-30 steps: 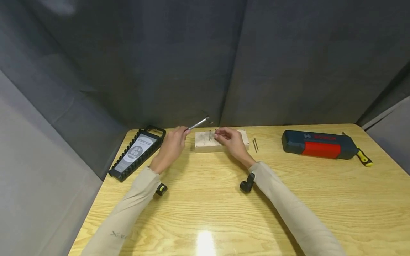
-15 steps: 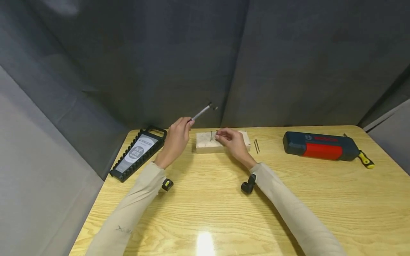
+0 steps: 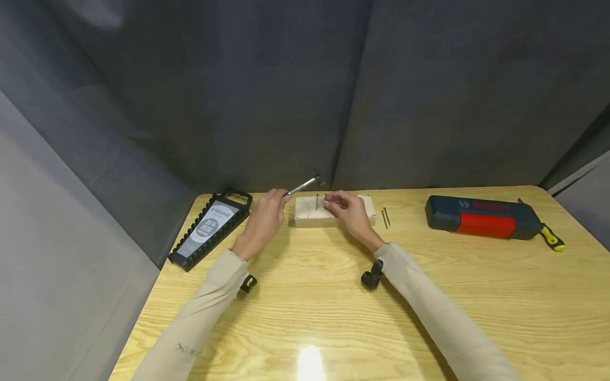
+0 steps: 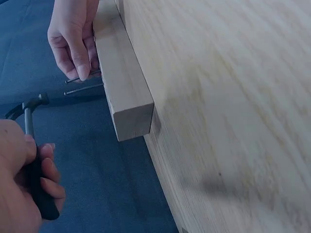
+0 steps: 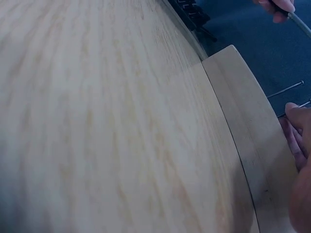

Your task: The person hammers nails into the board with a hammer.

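Observation:
In the head view my left hand grips a small claw hammer by its dark handle. The hammer's head hangs above the far edge of a pale wooden block. My right hand is over the block's middle, thumb and fingers pinching a nail whose head end pokes out in the left wrist view. Just to the left of those fingertips another nail stands upright in the block by itself. The hammer head and the nail heads are apart in the left wrist view.
Two loose nails lie right of the block. A black wrench rack is at the left of the wooden table. On the right sit a blue and red Bosch case and a yellow-black handle. A grey curtain hangs behind.
My left hand raised the hammer about half a second ago and has since brought it back down towards the nails. My right hand keeps its pinch at the same spot on the block.

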Available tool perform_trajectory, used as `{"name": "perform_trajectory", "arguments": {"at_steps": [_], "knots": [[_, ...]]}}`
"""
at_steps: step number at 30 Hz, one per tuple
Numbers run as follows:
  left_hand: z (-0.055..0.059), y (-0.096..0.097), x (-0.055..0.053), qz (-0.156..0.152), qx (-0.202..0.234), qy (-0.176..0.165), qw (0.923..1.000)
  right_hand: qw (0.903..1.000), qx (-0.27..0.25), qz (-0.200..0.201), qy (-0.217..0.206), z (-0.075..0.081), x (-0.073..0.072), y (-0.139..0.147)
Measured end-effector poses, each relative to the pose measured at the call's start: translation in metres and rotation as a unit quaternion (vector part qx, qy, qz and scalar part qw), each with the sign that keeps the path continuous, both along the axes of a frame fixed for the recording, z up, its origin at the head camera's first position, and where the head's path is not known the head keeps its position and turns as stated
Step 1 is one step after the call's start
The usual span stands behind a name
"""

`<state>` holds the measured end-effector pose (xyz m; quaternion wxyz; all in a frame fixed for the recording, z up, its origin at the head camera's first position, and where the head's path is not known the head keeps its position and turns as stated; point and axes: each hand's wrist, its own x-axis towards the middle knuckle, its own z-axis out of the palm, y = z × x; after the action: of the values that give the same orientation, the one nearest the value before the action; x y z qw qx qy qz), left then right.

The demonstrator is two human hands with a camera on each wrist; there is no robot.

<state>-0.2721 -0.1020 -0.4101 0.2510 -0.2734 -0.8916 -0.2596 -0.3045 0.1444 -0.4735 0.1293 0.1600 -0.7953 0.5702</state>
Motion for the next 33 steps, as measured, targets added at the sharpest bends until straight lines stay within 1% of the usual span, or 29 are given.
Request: {"name": "perform_trajectory", "arguments": {"at_steps": [2, 6, 8, 10, 11, 13, 15, 16, 17, 18, 21, 23, 24, 26, 29, 31, 33], "knots": [[-0.002, -0.001, -0.001, -0.006, 0.004, -0.001, 1.0, 1.0, -0.001, 0.0, -0.002, -0.001, 0.001, 0.0], [-0.006, -0.001, -0.003, -0.019, -0.012, -0.028, 0.9994, 1.0, -0.003, 0.001, -0.006, -0.002, 0.001, -0.001], [-0.004, 0.0, -0.004, -0.023, -0.022, -0.04, 0.9987, 1.0, -0.002, 0.001, -0.004, -0.002, 0.001, -0.001], [0.0, 0.001, -0.004, -0.026, -0.013, -0.037, 0.9989, 1.0, 0.0, 0.0, -0.003, -0.002, 0.001, -0.002], [0.003, 0.002, -0.003, -0.027, 0.003, -0.031, 0.9991, 1.0, 0.001, -0.001, -0.002, -0.002, 0.002, -0.002], [0.01, 0.002, -0.004, -0.026, 0.048, -0.012, 0.9984, 1.0, 0.002, -0.002, -0.002, -0.001, 0.002, -0.002], [0.014, 0.003, -0.004, -0.026, 0.1, 0.011, 0.9946, 1.0, 0.005, -0.001, -0.003, -0.001, 0.003, -0.001], [0.015, 0.002, -0.004, -0.025, 0.117, 0.016, 0.9927, 1.0, 0.007, -0.001, -0.003, -0.001, 0.003, -0.001], [0.015, 0.002, -0.003, -0.026, 0.123, 0.017, 0.992, 1.0, 0.006, 0.0, -0.003, 0.0, 0.003, -0.001], [0.014, 0.001, -0.002, -0.026, 0.112, 0.011, 0.9933, 1.0, 0.005, 0.001, -0.002, 0.0, 0.003, -0.001], [0.006, 0.0, 0.001, -0.023, 0.038, -0.025, 0.9987, 1.0, 0.001, 0.0, 0.003, 0.001, 0.002, -0.001], [0.001, -0.002, 0.003, -0.022, -0.006, -0.052, 0.9984, 1.0, 0.002, -0.001, 0.004, 0.001, 0.001, -0.001], [-0.001, -0.003, 0.004, -0.022, -0.014, -0.062, 0.9978, 1.0, 0.002, -0.002, 0.005, 0.001, 0.001, -0.001], [-0.002, -0.004, 0.004, -0.017, -0.002, -0.063, 0.9978, 1.0, 0.003, 0.0, 0.003, 0.001, 0.0, 0.0], [-0.001, -0.004, 0.004, -0.023, 0.028, -0.049, 0.9981, 0.9999, 0.01, 0.0, 0.006, 0.001, -0.001, 0.0], [-0.001, -0.004, 0.003, -0.028, 0.035, -0.037, 0.9983, 0.9999, 0.014, -0.003, 0.009, 0.001, 0.0, 0.001], [-0.001, -0.003, 0.001, -0.033, 0.033, -0.039, 0.9982, 0.9997, 0.018, -0.006, 0.014, 0.001, 0.0, 0.001]]}}
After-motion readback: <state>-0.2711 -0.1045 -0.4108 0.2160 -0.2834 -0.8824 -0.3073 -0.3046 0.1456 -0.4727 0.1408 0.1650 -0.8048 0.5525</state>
